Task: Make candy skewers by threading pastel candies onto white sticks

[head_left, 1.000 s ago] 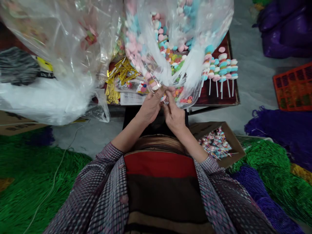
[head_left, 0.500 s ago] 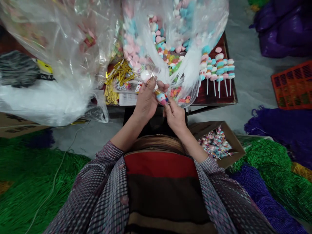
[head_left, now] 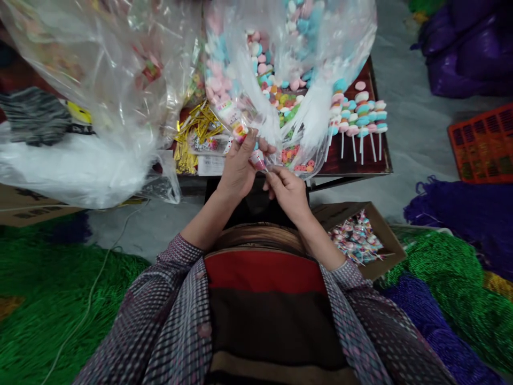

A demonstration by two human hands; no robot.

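Note:
A candy skewer in a printed clear wrapper point(head_left: 257, 159) lies slantwise between my hands over the table's front edge. My left hand point(head_left: 241, 163) is closed around its middle, and the wrapper's upper part sticks out beyond the thumb. At the lower end, my right hand point(head_left: 286, 188) pinches the gathered wrapper or the stick between thumb and fingers; which one is hidden. Gold twist ties point(head_left: 200, 125) lie in a heap left of my hands. Just beyond are clear bags of pink, white and blue marshmallows point(head_left: 262, 53) and gummy rings point(head_left: 294, 156).
Several unwrapped marshmallow skewers point(head_left: 362, 115) lie on the table's right side. A cardboard box point(head_left: 387, 262) of wrapped skewers stands below, by my right forearm. Large plastic bags point(head_left: 104, 80) cover the left side. Green strands point(head_left: 52, 299), purple bundles and an orange crate point(head_left: 481, 141) are on the floor.
The candy has slid deeper into the wrapper, and the printed wrapper now extends past my left thumb. My right hand has shifted slightly down to the wrapper's lower end.

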